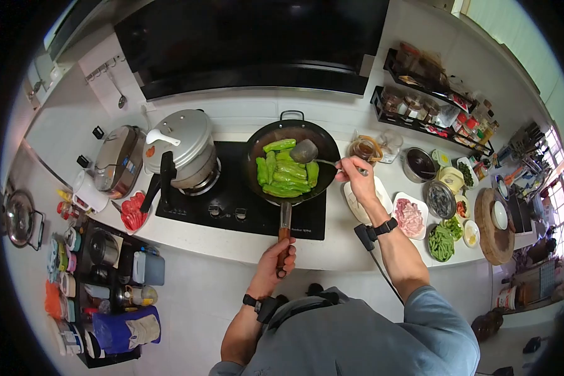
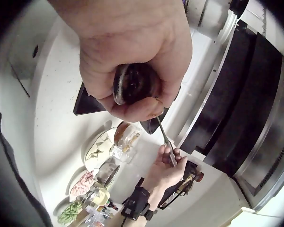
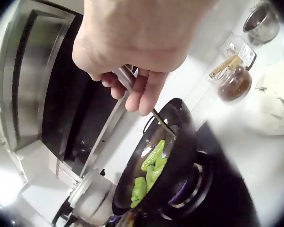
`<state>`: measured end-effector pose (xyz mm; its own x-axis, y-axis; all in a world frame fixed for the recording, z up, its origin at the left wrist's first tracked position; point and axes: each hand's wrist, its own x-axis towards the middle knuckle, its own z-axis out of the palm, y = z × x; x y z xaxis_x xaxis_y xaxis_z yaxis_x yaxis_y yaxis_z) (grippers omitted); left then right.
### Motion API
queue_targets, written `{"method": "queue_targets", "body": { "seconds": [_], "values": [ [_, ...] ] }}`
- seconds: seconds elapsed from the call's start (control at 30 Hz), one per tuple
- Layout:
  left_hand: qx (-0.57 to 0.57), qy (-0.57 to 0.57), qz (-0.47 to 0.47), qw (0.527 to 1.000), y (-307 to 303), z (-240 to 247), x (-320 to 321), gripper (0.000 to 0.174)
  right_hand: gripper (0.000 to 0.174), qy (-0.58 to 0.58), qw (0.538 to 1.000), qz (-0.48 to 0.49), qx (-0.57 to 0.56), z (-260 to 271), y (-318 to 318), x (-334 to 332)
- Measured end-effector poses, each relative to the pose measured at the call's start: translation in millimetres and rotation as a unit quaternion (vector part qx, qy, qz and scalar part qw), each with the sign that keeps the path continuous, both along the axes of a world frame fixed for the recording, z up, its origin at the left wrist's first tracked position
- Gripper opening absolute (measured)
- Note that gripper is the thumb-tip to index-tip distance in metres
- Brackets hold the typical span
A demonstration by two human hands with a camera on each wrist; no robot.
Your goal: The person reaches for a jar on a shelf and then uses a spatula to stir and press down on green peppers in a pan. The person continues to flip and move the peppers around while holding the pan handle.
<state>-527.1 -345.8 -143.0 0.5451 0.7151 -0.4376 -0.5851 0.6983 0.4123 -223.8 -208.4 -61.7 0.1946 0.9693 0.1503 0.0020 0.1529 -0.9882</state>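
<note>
A dark wok stands on the right-hand burner, with several green peppers lying in it. My left hand grips the wooden end of the wok handle; in the left wrist view my fingers curl around its butt. From the wok's right side, my right hand holds the thin metal shaft of a spatula. The spatula blade lies over the peppers at the upper right of the pile. In the right wrist view the wok tilts across the frame, and its rim hides part of the blade.
Left of the wok, a pressure cooker sits on the other burner, its black handle towards the front. Red slices lie at the counter's left. To the right are a white plate, raw meat, green beans and a round board.
</note>
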Motion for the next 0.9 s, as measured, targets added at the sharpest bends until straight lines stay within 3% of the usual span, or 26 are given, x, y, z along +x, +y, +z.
{"method": "queue_targets", "body": {
  "seconds": [0.37, 0.53, 0.9],
  "values": [
    [0.000, -0.007, 0.005, 1.000, 3.1, -9.7, -1.0, 0.025, 0.034, 0.011, 0.997, -0.069, -0.019, -7.2, 8.6, -3.5],
    [0.018, 0.015, -0.002, 1.000, -0.4, 4.8, -2.5, 0.025, 0.033, 0.035, 0.998, -0.053, -0.029, -6.8, 17.3, -10.3],
    [0.007, -0.023, -0.005, 1.000, 2.0, -12.1, -1.4, 0.026, 0.035, -0.040, 0.998, -0.052, -0.014, 29.5, 4.2, -5.0]
  ]
}}
